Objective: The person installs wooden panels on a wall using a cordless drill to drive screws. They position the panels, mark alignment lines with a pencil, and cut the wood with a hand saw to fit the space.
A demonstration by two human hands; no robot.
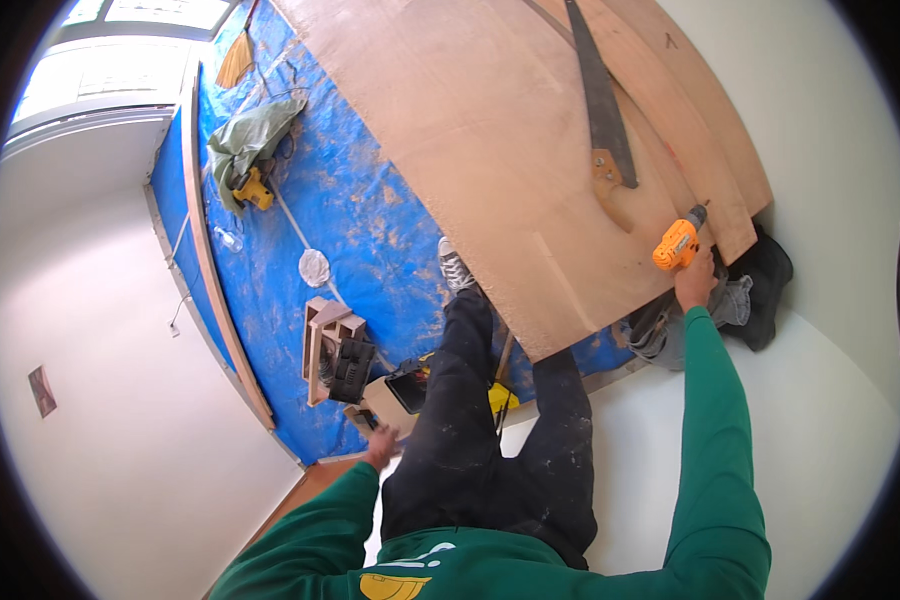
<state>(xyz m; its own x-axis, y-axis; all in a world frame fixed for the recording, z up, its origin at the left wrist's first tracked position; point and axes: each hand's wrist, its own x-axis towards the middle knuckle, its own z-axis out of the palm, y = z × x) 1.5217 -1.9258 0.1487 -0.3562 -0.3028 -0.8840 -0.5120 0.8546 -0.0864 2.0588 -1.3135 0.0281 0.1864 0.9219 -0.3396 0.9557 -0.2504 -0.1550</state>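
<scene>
While the right grip (696, 282) is clamped on it, orange drill (677, 244), jutting just ahead, chuck (698, 215) pointing away

Daylight comes through a washed-out bright window (115, 72) at the upper left, near a plain white wall (100, 270) bearing a small dark rectangle (42, 391). A blue tarpaulin (365, 190) strewn with tan dust covers much of the floor, with orange-brown flooring (315, 482) past its lower edge. Another pale wall (840, 170) runs along the right.
</scene>
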